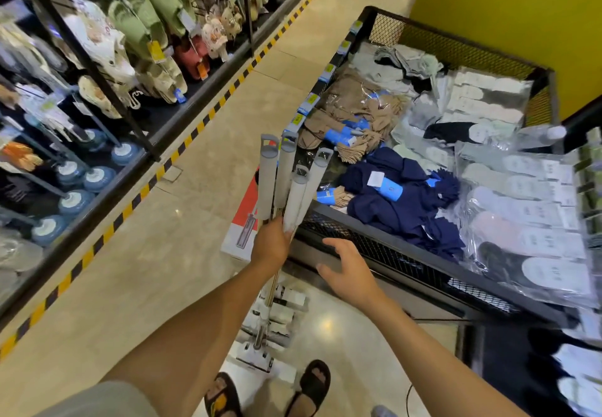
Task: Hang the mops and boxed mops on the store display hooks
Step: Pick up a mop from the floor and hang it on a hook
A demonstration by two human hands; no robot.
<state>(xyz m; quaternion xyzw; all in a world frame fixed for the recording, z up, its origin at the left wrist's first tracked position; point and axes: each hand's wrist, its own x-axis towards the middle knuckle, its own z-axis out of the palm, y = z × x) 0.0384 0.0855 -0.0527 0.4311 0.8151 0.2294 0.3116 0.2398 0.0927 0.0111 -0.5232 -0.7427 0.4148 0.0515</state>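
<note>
My left hand [272, 242] grips a bundle of several mops [286, 185] by their shafts. Their pale grey handles with hanging loops point up and away from me; the mop heads [260, 345] rest on the floor by my feet. My right hand [347, 270] hovers with fingers spread just right of the bundle, beside the bin's front rail, holding nothing. A red and white boxed mop [242, 224] lies on the floor behind the bundle. On the left display, mops with blue round heads [97, 177] hang on hooks.
A black wire-mesh bin [374, 244] full of socks and packaged goods stands right in front of me. A black display rack [97, 68] of slippers runs along the left, edged by yellow-black floor tape [182, 146]. Between them lies a tiled aisle. A yellow wall [521, 9] rises behind the bin.
</note>
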